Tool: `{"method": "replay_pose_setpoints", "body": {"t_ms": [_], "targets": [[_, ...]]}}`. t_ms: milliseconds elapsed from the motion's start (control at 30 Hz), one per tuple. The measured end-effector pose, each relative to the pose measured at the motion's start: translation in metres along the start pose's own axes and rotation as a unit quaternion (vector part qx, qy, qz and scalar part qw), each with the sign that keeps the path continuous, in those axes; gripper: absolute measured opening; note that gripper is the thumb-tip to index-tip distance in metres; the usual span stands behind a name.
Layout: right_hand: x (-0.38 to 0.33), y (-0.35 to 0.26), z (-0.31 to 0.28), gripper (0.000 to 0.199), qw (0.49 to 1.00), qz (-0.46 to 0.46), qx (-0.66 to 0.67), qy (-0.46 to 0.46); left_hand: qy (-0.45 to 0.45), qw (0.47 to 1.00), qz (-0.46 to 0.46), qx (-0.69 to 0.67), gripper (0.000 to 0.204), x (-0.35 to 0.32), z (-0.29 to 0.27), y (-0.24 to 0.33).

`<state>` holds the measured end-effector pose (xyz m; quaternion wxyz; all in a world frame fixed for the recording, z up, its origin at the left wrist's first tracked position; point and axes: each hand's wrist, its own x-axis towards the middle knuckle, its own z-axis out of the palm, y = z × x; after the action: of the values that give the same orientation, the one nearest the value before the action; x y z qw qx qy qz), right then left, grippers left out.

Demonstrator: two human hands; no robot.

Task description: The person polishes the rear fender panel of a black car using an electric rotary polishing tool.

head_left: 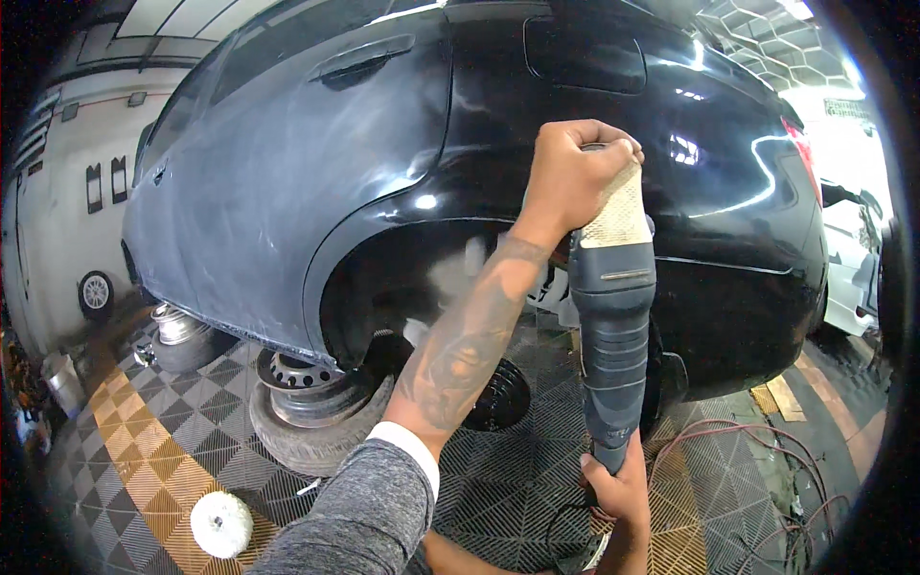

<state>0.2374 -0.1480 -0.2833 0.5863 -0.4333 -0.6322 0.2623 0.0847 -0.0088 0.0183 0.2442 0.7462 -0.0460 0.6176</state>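
A long black power polisher with a beige textured head cover stands nearly upright before me, beside the black car. My left hand is wrapped round its head end, close to the rear fender. Lower down, my right hand grips the handle end. The polisher's working face is turned away and hidden, so contact with the paint cannot be told. The car's rear door looks dull and greyish, while the fender is glossy. Below the fender, the wheel arch has no wheel mounted.
A wheel with a tyre lies flat under the sill, another farther left. A round white pad rests on the tiled floor. Reddish hoses curl at the right. A second wheel rim leans by the left wall.
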Motion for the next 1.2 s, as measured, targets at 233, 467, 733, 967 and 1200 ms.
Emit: {"method": "replay_pose_setpoints", "body": {"t_ms": [233,467,733,967,1200], "targets": [[0.028,-0.053,0.029,0.104,0.994,-0.054,-0.083,-0.052,0.036,0.998,0.031,0.053,0.033,-0.012,-0.081,0.022],[0.076,-0.101,0.054,0.104,0.977,-0.101,-0.086,-0.169,0.106,0.994,-0.021,-0.019,0.03,0.004,-0.175,0.045],[0.059,-0.104,0.038,0.104,0.981,-0.074,-0.1,-0.148,0.067,0.997,-0.017,-0.016,0.03,0.014,-0.149,0.036],[0.038,-0.082,-0.004,0.104,0.994,-0.031,-0.045,-0.095,0.019,1.0,0.005,-0.023,0.029,0.039,-0.066,0.013],[0.013,-0.057,-0.034,0.095,0.996,0.05,0.078,-0.004,-0.011,0.992,0.093,0.081,0.025,0.052,0.013,-0.01]]}}
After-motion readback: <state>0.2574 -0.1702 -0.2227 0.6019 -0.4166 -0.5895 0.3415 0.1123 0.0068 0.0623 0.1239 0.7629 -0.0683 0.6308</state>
